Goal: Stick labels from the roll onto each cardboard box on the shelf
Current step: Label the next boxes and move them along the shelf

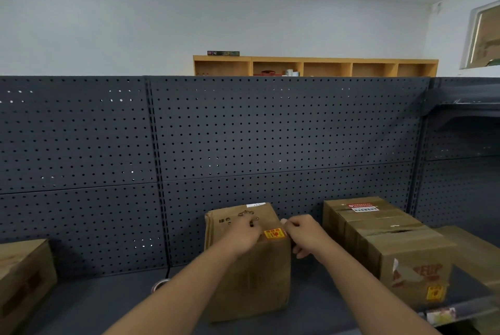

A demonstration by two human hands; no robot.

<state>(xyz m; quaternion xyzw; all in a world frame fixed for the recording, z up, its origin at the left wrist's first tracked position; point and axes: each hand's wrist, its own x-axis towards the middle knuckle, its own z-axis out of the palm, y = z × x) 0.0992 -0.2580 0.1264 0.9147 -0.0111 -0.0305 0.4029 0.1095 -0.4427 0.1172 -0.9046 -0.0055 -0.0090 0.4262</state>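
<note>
1. Middle cardboard box [251,280] stands upright on the dark shelf [108,305], long axis vertical, one corner edge towards the camera, printed top face tilted up towards the pegboard back panel [270,131].
2. Orange-yellow label [274,234] sits at the box's top front edge, long axis horizontal, running left to right.
3. Left hand [244,234] rests on the box top just left of the label, fingers curled, touching the box; whether it pinches the label edge, cannot tell.
4. Right hand [303,231] is at the label's right end, on the box's upper right corner, fingers curled; what they clamp, cannot tell.
5. Hands are close together, only the label between them.
6. Label roll [159,284] lies on the shelf left of the box, partly hidden by the left forearm.
7. Right cardboard box [392,248] lies long, axis running from the back panel towards the camera; a yellow label [435,292] is on its near face.
8. Left cardboard box [24,278] is at the frame edge, well apart from the others.
</note>
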